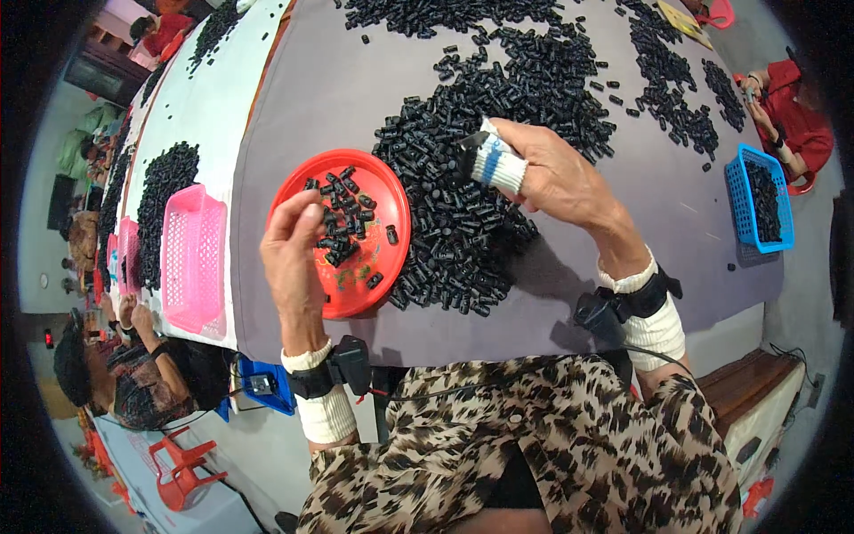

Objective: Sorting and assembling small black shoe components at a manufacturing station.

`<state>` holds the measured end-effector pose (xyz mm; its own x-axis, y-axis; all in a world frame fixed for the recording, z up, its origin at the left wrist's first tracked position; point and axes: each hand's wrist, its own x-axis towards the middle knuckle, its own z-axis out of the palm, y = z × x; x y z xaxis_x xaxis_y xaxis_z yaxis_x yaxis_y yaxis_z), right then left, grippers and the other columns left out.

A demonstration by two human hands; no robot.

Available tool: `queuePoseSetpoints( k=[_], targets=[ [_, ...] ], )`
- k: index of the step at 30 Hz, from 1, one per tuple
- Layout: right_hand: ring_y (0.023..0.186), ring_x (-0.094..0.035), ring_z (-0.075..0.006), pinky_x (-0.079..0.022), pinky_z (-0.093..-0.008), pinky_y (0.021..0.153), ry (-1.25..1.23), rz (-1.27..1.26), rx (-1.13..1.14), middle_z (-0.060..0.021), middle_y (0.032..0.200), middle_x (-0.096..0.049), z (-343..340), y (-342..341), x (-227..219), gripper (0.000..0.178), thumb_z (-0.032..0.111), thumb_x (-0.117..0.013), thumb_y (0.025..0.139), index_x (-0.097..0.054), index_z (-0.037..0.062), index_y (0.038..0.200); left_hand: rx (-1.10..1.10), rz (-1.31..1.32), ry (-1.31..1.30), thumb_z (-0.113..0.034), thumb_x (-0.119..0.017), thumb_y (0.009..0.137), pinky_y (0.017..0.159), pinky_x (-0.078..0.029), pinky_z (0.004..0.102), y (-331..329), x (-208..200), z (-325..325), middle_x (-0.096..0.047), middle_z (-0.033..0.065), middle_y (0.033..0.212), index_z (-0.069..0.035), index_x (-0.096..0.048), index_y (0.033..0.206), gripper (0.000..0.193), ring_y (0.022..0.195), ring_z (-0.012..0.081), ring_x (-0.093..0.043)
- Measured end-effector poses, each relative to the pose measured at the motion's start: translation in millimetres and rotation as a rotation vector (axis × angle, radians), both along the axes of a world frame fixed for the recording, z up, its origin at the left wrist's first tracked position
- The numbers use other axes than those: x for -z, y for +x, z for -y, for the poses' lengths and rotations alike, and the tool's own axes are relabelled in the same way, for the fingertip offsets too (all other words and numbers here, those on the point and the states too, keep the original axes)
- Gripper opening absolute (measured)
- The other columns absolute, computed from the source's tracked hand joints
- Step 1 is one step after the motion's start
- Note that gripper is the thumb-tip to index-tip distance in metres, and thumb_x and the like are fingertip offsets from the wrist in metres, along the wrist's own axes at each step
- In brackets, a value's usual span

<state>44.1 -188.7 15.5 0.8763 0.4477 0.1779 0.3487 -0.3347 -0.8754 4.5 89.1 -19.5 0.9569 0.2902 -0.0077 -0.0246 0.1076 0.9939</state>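
Observation:
Small black barrel-shaped plastic pieces, which look like cord locks, lie in a big loose pile (471, 209) on the grey tabletop. A round red plate (396, 191) holds more of these black pieces (342, 218). Over the plate's left side is my left hand (294, 258), its thumb and finger curled together; I cannot make out anything between them. My right hand (547, 173) is raised over the pile's right edge with its fingers bunched. A white-and-blue knitted cover (498, 163) wraps its fingers, and something dark shows at its tip.
A pink basket (194, 258) stands left of the plate. At the right edge a blue basket (756, 200) holds black pieces, near a co-worker in red (792, 125). Another person (133, 365) sits at the left. Wrist-worn black devices trail a cable (498, 384) across my lap.

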Motion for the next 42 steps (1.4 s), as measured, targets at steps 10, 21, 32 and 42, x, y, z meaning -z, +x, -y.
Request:
queuePoseSetpoints(
  k=[10,21,32,42],
  targets=[
    [0.047,-0.040,-0.0045,-0.032,-0.0223,0.040,0.039,-0.278,0.139,0.0035,0.054,-0.042,29.9,-13.3,10.1,0.013,0.016,-0.052,0.081,-0.050,0.0064,0.073,0.409,0.109,0.885,-0.010,-0.062,0.075,0.067,-0.044,0.0366,15.5,57.2,91.6,-0.057,0.0134,0.075,-0.002,-0.063,0.084,0.013,0.074,0.0277,-0.056],
    [0.049,-0.038,-0.0040,-0.031,-0.0237,0.044,0.110,-0.303,0.090,0.0049,0.055,-0.042,35.4,-18.0,25.0,0.015,0.016,-0.054,0.082,-0.050,0.0049,0.073,0.562,0.203,1.275,-0.012,-0.066,0.071,0.070,-0.045,0.0414,26.1,71.1,115.4,-0.053,0.0134,0.079,-0.002,-0.058,0.081,0.016,0.083,0.0318,-0.054],
    [0.052,-0.041,-0.0052,-0.033,-0.0240,0.046,0.100,-0.322,0.076,0.0048,0.060,-0.046,22.1,-18.4,14.7,0.015,0.018,-0.061,0.080,-0.054,0.0054,0.077,0.540,-0.041,0.093,-0.007,-0.062,0.080,0.062,-0.047,0.0296,33.4,28.0,88.0,-0.061,0.0080,0.081,-0.001,-0.061,0.088,0.010,0.070,0.0180,-0.060],
    [0.061,-0.042,-0.0048,-0.038,-0.0228,0.055,0.166,-0.147,-0.086,0.0039,0.065,-0.050,-47.4,-7.9,-30.3,0.029,0.023,-0.075,0.070,-0.058,0.0033,0.082,0.574,0.176,-0.938,-0.011,-0.055,0.087,0.078,-0.047,0.0313,12.1,-26.4,55.5,-0.061,0.0089,0.093,-0.002,-0.056,0.105,0.020,0.089,0.0157,-0.058]
  ],
)
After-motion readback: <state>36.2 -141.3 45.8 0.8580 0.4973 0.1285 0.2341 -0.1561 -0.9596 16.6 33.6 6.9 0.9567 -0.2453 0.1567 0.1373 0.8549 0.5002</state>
